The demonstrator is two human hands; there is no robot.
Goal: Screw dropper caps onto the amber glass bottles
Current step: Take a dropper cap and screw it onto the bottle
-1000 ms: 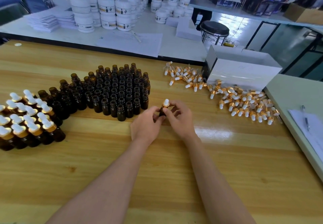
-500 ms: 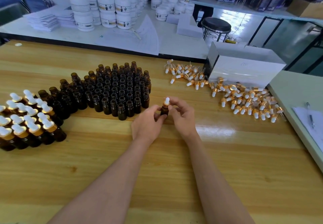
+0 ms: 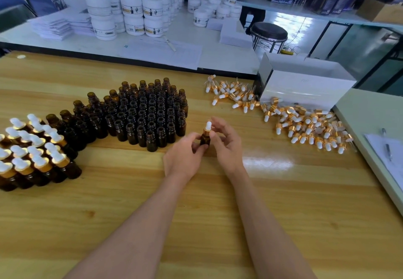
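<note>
Far left on the worktop: capped bottles in a tight cluster, with a block of open amber bottles just beside. Near centre, left hand with fingers gripping one upright bottle topped by a dropper cap; right hand close against it, fingers loosely curled by the cap, actual grip impossible to tell. Further right, loose dropper caps strewn before a white box.

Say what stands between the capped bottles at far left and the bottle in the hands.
In the head view, the block of uncapped amber bottles stands there, between the capped bottles and the held bottle.
</note>
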